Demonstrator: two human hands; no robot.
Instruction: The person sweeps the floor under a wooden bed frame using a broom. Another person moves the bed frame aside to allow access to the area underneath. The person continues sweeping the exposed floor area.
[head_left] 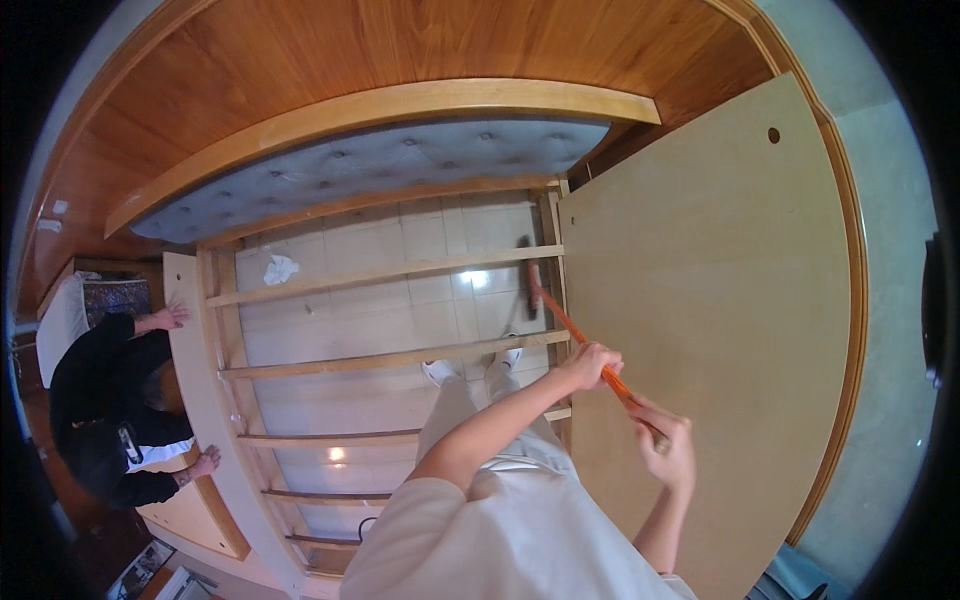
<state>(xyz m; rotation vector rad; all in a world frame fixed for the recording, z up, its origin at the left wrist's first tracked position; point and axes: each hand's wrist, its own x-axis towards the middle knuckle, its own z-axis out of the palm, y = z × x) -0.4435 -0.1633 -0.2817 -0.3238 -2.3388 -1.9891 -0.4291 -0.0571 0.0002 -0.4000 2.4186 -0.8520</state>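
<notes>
A broom with an orange handle (566, 322) slants from my hands down into the bed frame. Its narrow reddish-brown head (533, 290) rests on the tiled floor between two slats, close to the frame's right rail. My left hand (593, 367) is closed around the handle partway along. Closer to me, my right hand (665, 440) wraps around the handle near its upper end. My feet, in white shoes (438, 372), stand on the floor inside the frame, around a wooden slat (400, 358).
Several slats cross the frame below a grey tufted headboard (370, 165). White crumpled paper (281, 268) lies on the tiles. A large pale board (710, 330) leans or lies at the right. At the left, a person in black (110, 400) touches another pale panel (205, 400) with both hands.
</notes>
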